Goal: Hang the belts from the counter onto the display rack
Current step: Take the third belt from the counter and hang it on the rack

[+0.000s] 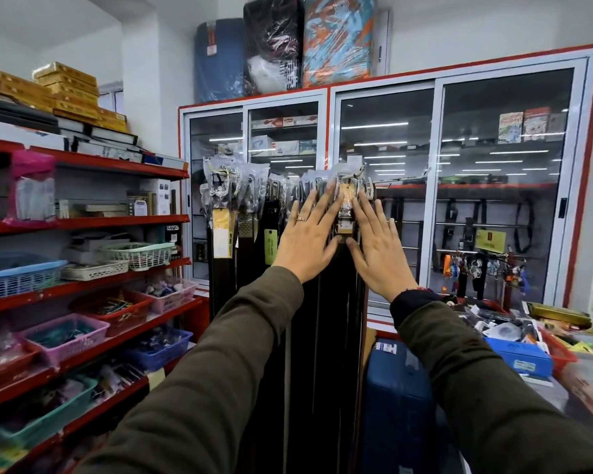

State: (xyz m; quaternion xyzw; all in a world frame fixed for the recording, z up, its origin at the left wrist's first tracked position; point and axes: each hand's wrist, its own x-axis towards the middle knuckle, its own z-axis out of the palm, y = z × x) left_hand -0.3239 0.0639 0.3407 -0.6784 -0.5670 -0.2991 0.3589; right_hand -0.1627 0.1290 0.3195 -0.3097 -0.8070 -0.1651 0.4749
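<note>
Several dark belts (326, 336) in clear plastic sleeves hang in a tight row from a rack rod (401, 178) in front of the glass cabinet. My left hand (305, 241), a ring on one finger, lies flat with fingers spread against the hanging belts. My right hand (377, 254) is flat beside it, fingers spread, pressing the right end of the row. Between the two hands hangs a wrapped belt buckle with a tan tag (344, 208). Neither hand grips anything. The counter (545, 388) stands at the lower right.
Red shelves (117, 220) with baskets and boxes fill the left side. A glass-door cabinet (439, 200) stands behind the belts. A blue suitcase (394, 405) stands below my right arm. Trays of small goods (517, 350) crowd the counter at right.
</note>
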